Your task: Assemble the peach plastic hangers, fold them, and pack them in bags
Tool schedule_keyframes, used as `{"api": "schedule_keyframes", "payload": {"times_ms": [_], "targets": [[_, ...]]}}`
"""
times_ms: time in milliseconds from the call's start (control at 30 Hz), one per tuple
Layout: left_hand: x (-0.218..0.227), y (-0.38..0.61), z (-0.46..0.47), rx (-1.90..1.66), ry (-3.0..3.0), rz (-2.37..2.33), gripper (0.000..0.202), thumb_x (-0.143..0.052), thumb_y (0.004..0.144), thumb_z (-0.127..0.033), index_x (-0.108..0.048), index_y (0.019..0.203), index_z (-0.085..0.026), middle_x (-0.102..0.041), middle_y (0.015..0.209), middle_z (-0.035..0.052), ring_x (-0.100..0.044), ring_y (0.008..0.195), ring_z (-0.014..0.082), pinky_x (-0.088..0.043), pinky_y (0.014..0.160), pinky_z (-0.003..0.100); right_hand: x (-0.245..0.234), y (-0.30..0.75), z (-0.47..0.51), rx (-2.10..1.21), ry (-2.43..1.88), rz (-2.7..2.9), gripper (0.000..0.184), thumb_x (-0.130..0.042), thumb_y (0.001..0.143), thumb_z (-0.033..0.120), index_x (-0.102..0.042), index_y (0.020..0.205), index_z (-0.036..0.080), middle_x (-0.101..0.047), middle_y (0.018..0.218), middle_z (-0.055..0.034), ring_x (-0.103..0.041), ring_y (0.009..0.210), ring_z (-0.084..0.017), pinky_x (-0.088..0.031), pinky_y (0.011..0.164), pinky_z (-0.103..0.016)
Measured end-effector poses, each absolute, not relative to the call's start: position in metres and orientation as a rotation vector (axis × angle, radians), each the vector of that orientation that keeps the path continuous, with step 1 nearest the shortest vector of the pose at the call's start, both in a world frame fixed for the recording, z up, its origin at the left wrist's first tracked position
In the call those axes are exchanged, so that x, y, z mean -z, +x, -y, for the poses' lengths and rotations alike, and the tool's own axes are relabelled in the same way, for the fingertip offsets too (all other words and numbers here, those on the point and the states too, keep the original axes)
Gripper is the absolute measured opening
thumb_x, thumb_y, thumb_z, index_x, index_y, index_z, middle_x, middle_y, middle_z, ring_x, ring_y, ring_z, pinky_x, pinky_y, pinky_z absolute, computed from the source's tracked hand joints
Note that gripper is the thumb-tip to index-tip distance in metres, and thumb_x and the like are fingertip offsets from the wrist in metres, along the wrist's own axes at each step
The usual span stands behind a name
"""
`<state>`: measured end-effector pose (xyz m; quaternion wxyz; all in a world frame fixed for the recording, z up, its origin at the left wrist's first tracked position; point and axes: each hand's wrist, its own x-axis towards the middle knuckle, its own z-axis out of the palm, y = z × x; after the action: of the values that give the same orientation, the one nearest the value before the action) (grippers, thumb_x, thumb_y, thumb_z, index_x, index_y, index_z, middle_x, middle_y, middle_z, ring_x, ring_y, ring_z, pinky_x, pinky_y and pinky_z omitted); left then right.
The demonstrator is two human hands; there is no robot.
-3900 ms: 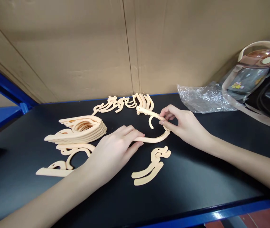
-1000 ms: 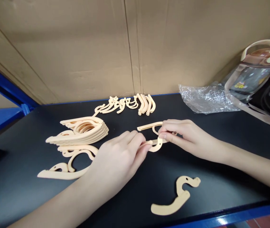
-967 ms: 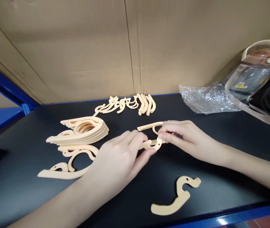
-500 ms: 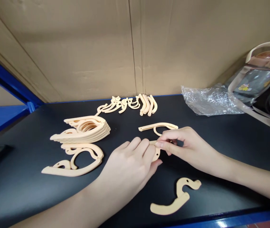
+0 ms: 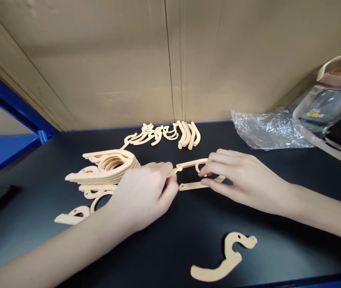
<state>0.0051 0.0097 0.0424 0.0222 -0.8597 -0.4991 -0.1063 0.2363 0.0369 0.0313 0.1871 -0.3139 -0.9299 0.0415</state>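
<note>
My left hand (image 5: 146, 192) is closed around a small beige hanger piece (image 5: 174, 171), whose tip sticks out past the fingers. My right hand (image 5: 233, 172) pinches a beige hanger arm (image 5: 192, 186) lying on the black table, thumb on its near edge. Just beyond it, partly under my right fingers, lies another hanger arm (image 5: 190, 163) with a curved part attached. A stack of folded beige hangers (image 5: 98, 176) stands left of my left hand. In front of that stack, a single folded hanger (image 5: 68, 218) is partly covered by my left forearm.
An S-shaped pair of joined beige pieces (image 5: 215, 273) lies near the front edge. Several loose curved arms (image 5: 186, 136) and small hook pieces (image 5: 149, 134) lie at the back. Clear plastic wrap (image 5: 263, 130) and a strapped bottle (image 5: 332, 102) are at the right.
My left hand has moved left, away from my right hand, with a small piece in it. The near arm now lies flat on the table under my right hand.
</note>
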Motion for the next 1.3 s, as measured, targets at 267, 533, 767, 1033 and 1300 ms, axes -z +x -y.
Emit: {"api": "schedule_keyframes", "payload": {"times_ms": [267,533,767,1033,1300], "targets": [[-0.02,-0.007,-0.018,0.465,-2.612,1.385,0.03,-0.032,0.096,-0.024,-0.047,0.07,-0.019,-0.05,0.067,0.0022,-0.046,0.065,0.0194,-0.034,0.059,0.031,-0.008,0.248,-0.054,-0.366,-0.739,2.698,0.02,-0.063,0.09,0.037,-0.069,0.104,0.025,-0.053,0.137,-0.0085,-0.042,0.129,-0.029,-0.037,0.104,-0.05],[-0.019,-0.007,-0.01,0.463,-2.727,1.195,0.024,-0.034,0.098,-0.018,-0.045,0.077,-0.02,-0.051,0.071,0.0006,-0.048,0.062,0.0175,-0.036,0.056,0.029,-0.004,0.25,-0.055,-0.93,-0.868,2.526,0.017,-0.06,0.092,0.04,-0.07,0.102,0.031,-0.045,0.148,-0.0019,-0.035,0.138,-0.025,-0.033,0.113,-0.051],[-0.016,0.0,0.005,0.396,-2.791,1.153,0.033,-0.027,0.102,-0.025,-0.039,0.072,-0.022,-0.048,0.057,-0.0053,-0.048,0.041,0.0106,-0.03,0.04,0.024,-0.011,0.248,-0.051,-1.18,-0.89,2.439,0.015,-0.063,0.091,0.036,-0.07,0.103,0.031,-0.042,0.151,0.0016,-0.032,0.141,-0.023,-0.048,0.105,-0.044],[-0.015,0.001,0.01,0.462,-2.646,1.194,0.044,-0.028,0.102,-0.047,-0.041,0.069,-0.022,-0.048,0.052,-0.0043,-0.047,0.037,0.0123,-0.029,0.037,0.025,-0.014,0.247,-0.05,-1.268,-0.871,2.362,0.016,-0.067,0.088,0.029,-0.072,0.103,0.029,-0.043,0.151,0.0,-0.029,0.145,-0.024,-0.056,0.095,-0.037],[-0.015,0.002,0.006,0.393,-2.712,1.263,0.041,-0.029,0.102,-0.043,-0.041,0.07,-0.022,-0.051,0.053,-0.0045,-0.053,0.039,0.0136,-0.03,0.038,0.025,-0.014,0.249,-0.053,-1.39,-0.834,2.32,0.021,-0.069,0.086,0.036,-0.074,0.105,0.027,-0.042,0.152,-0.0019,-0.024,0.146,-0.028,-0.052,0.101,-0.042]]}}
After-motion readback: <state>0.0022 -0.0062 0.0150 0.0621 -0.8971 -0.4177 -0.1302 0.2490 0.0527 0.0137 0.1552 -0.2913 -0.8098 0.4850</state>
